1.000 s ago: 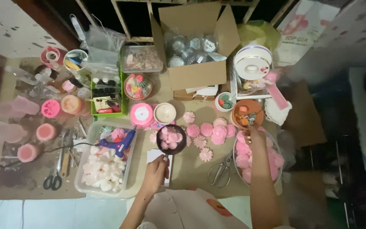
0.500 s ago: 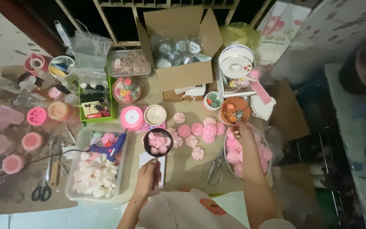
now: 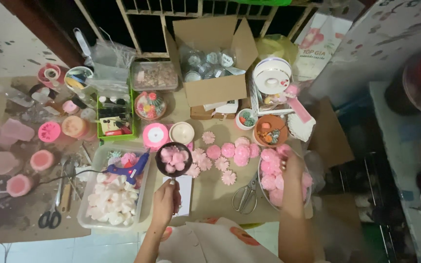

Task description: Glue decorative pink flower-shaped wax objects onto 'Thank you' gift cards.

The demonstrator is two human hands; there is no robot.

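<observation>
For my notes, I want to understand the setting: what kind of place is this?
Probably a home craft workspace on the floor. A blue glue gun, scissors and rows of pink flower shapes lie around the person's hands, with a cardboard box of supplies behind.

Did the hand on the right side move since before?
Yes. The right hand slid down from the orange pot toward the person, and now sits over the bowl of pink flowers, beside the scissors.

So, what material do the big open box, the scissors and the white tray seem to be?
Box: brown corrugated cardboard, matte, with folded flaps. Scissors: shiny grey, probably all metal. Tray: translucent whitish plastic, likely, since its contents show faintly through the wall.
</observation>
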